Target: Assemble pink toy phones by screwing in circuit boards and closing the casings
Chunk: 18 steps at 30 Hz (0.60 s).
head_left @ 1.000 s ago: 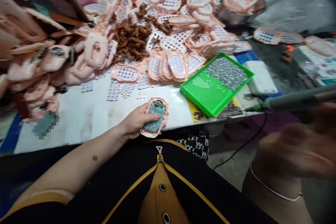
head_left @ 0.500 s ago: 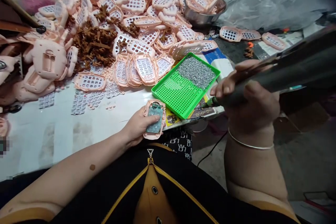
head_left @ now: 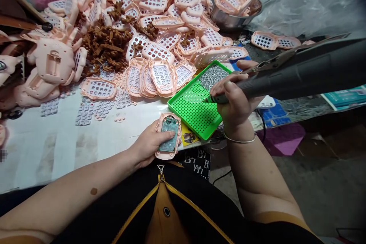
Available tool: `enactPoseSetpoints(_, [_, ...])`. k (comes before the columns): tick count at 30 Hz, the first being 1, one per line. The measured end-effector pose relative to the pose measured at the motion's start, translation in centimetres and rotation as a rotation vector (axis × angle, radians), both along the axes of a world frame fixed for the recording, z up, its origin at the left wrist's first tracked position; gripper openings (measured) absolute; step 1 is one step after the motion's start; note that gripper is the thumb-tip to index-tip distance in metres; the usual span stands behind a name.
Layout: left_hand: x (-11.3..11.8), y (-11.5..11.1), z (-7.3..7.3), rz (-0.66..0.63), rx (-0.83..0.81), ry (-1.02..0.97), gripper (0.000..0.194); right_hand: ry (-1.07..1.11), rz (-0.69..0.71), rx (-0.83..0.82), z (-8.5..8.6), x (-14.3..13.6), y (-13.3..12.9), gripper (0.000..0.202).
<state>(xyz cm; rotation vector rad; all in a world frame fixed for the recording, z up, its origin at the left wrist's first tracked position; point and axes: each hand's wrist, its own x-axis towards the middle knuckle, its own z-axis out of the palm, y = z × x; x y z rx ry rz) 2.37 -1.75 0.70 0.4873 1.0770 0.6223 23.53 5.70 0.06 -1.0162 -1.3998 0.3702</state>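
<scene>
My left hand (head_left: 148, 141) holds a pink plastic shell (head_left: 164, 155) near the table's front edge, thumb pressed on the green circuit board (head_left: 168, 143) inside it. In my right hand (head_left: 236, 101) is a dark power screwdriver (head_left: 297, 72), its tip pointing left over the green tray (head_left: 197, 122). Small silver screws (head_left: 213, 76) are heaped in the far part of this tray; my right hand and the tool cover its right side. The tip is over the perforated tray floor; whether it touches anything, I cannot tell.
Pink shells with keypad holes (head_left: 162, 76) are piled behind, beside brown parts (head_left: 105, 45). A metal bowl (head_left: 233, 23) holds more shells at the back. Larger pink casings (head_left: 53, 61) lie at left, loose white keypads (head_left: 84, 112) nearer me. Plastic bags (head_left: 303, 7) fill the back right.
My right hand has moved left with the screwdriver, from the tray's right side to over it. My left hand still holds the shell and board, slightly lower in view.
</scene>
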Motion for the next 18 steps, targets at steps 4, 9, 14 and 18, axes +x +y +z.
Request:
enactPoseSetpoints(4, [-0.1,0.1,-0.1,-0.003,-0.016,-0.019,0.042,-0.002,-0.029,-0.005,-0.1,-0.2,0.1,0.043])
enactPoseSetpoints(9, [-0.1,0.3,0.1,-0.015,-0.033,-0.027,0.041,0.02,-0.017,0.022,-0.2,-0.4,0.0,0.038])
enactPoseSetpoints(14, [-0.2,0.3,0.2,-0.032,-0.038,-0.039,0.041,0.024,-0.05,-0.016,-0.2,-0.5,-0.3,0.04])
enactPoseSetpoints(18, [-0.2,0.2,0.2,-0.024,-0.021,-0.052,0.04,0.049,-0.082,0.009,1.2,-1.0,-1.1,0.038])
